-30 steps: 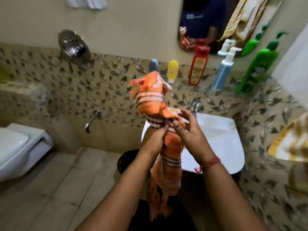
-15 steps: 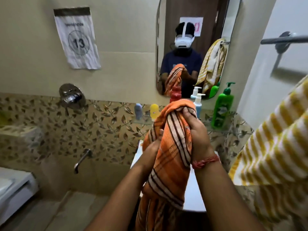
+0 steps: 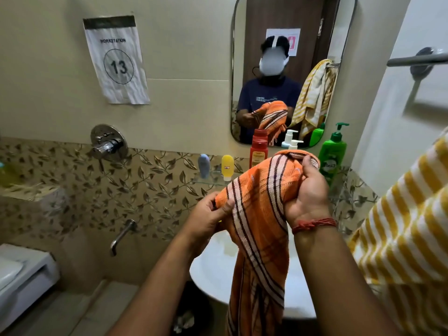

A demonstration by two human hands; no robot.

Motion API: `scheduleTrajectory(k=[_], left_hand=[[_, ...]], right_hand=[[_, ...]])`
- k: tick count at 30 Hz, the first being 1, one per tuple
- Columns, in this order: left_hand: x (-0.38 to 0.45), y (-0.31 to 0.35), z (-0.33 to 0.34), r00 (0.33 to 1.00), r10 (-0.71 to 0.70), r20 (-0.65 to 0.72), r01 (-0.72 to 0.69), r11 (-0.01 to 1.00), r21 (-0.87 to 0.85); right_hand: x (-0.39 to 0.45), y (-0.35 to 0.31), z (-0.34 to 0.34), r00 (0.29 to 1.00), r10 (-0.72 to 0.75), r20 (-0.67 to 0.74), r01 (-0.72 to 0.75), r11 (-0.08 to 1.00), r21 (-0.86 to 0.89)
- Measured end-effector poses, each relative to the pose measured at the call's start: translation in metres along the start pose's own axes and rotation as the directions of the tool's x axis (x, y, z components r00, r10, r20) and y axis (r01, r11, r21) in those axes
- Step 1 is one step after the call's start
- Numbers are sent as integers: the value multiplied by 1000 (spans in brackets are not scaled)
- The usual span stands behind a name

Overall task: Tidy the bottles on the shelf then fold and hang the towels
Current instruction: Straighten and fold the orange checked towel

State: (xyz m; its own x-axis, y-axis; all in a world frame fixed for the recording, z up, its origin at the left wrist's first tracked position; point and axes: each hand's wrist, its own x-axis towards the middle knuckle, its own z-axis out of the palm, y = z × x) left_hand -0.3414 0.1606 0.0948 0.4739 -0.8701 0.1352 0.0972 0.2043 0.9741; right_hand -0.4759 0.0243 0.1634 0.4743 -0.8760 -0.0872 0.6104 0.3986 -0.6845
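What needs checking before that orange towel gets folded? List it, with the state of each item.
1. Both hands on the towel: ok. The left hand pinches an edge and the right hand grips the bunched top of the orange towel.
2. Towel spread flat for a fold: not ok, it hangs twisted and bunched.
3. Lower end off the floor: cannot tell, it runs out of frame.
4. Towel bar free: ok for the part in view.
5. Bottles upright on the shelf, such as the green pump bottle and yellow bottle: ok.
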Motion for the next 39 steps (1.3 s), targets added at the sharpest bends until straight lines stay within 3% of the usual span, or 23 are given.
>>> scheduleTrajectory(k=[2, 5, 7, 8, 10, 11, 12, 14, 16, 18, 21, 23, 25, 27, 30, 33, 35, 36, 37, 39], left_hand=[[2, -1, 1, 1000, -17, 8, 18, 993, -116], [15, 12, 7, 996, 69, -60, -83, 955, -285], [27, 30, 14, 985, 144, -93, -166, 942, -293], [32, 39, 19, 979, 174, -103, -196, 940, -279], [39, 58, 26, 971, 219, -94, -235, 947, -218], [42, 64, 29, 968, 240, -68, -249, 954, -165], [44, 70, 32, 966, 255, -26, -257, 959, -118], [46, 83, 37, 962, 262, 76, -256, 964, -78], [45, 94, 39, 953, 258, 158, -244, 964, -102], [43, 105, 39, 935, 264, 237, -242, 963, -116], [41, 117, 33, 893, 330, 307, -287, 942, -175], [45, 125, 27, 880, 363, 306, -298, 924, -239], [49, 126, 20, 890, 339, 305, -287, 936, -201], [52, 121, 8, 902, 279, 330, -252, 960, -122], [47, 102, -9, 883, 164, 440, -198, 980, 31], [42, 84, -18, 865, 18, 502, -69, 994, 84], [44, 83, -16, 906, 47, 422, -61, 998, 18], [47, 84, -13, 928, 90, 362, -92, 996, -10], [49, 87, -9, 937, 135, 321, -135, 991, -23], [51, 96, 1, 922, 205, 327, -212, 977, -16]], right_hand=[[2, -3, 3, 1000, -6, 13, 7, 1000, -31], [7, 1, -2, 997, 19, 76, -9, 991, -131], [8, 2, -6, 992, 9, 128, 35, 939, -341], [7, 1, -9, 986, -3, 165, 95, 826, -555], [4, -6, -11, 963, 25, 268, 243, 349, -905], [3, -11, -11, 949, 14, 316, 311, 143, -939], [1, -17, -8, 924, -50, 379, 382, 62, -922], [-5, -30, 4, 815, -157, 557, 578, 157, -801], [-6, -39, 20, 711, -22, 703, 655, 383, -651], [-10, -44, 34, 633, 86, 769, 602, 569, -560], [-22, -51, 56, 565, 97, 820, 475, 774, -419], [-24, -47, 70, 586, 38, 809, 500, 769, -399], [-23, -38, 78, 650, -48, 758, 572, 689, -446], [-19, -32, 75, 664, -169, 729, 636, 640, -431], [-12, -41, 64, 708, -444, 550, 659, 696, -286], [-5, -47, 58, 742, -482, 466, 657, 664, -358], [-5, -51, 55, 685, -483, 545, 726, 512, -459], [-10, -55, 55, 654, -409, 636, 756, 352, -551], [-14, -57, 56, 664, -234, 710, 747, 163, -645], [-20, -56, 61, 741, 180, 647, 670, -140, -729]])
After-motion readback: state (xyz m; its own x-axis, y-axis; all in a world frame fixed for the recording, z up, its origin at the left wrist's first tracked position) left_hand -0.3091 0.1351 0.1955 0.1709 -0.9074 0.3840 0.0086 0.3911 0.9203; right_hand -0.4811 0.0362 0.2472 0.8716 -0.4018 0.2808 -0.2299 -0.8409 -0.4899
